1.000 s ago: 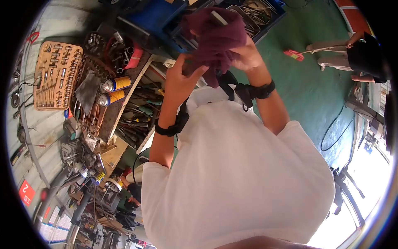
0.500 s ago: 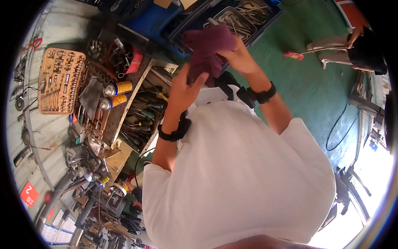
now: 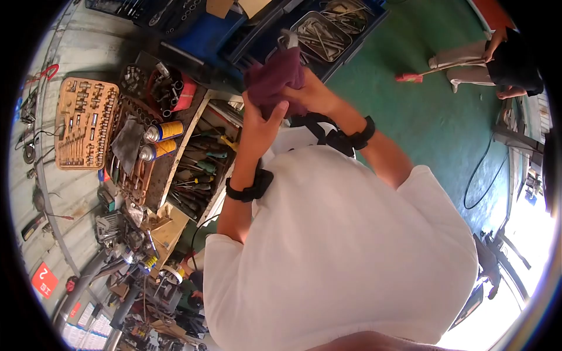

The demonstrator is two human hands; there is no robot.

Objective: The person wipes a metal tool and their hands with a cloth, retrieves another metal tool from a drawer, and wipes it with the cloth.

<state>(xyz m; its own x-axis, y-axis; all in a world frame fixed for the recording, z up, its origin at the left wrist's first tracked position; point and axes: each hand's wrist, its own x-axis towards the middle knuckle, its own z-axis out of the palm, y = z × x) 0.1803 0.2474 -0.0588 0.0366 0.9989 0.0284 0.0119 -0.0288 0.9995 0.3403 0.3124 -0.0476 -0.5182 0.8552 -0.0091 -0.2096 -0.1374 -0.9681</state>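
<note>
A bunched purple cloth (image 3: 275,82) is between my two hands, in front of my chest. My left hand (image 3: 260,126) is closed on its near left side, the thumb pointing up along it. With bent fingers, my right hand (image 3: 313,93) grips the cloth from the right. Out of the cloth's top sticks the silver end of a metal tool (image 3: 290,40), which looks like a wrench; the rest of it is hidden by the cloth. Just beyond are a metal tray of wrenches (image 3: 300,26) and the blue drawer (image 3: 339,69) that holds it.
At left, a workbench (image 3: 184,146) carries two spray cans (image 3: 165,131), a grey rag (image 3: 126,146) and a red bin of sockets (image 3: 186,96). Screwdrivers (image 3: 196,175) fill its shelf. A socket set (image 3: 88,123) lies farther left. Another person (image 3: 515,64) holds a broom (image 3: 410,77) at right.
Both hands have drawn slightly nearer with the cloth, which is now more tightly bunched. More of the tool's metal end shows. The broom has shifted slightly left.
</note>
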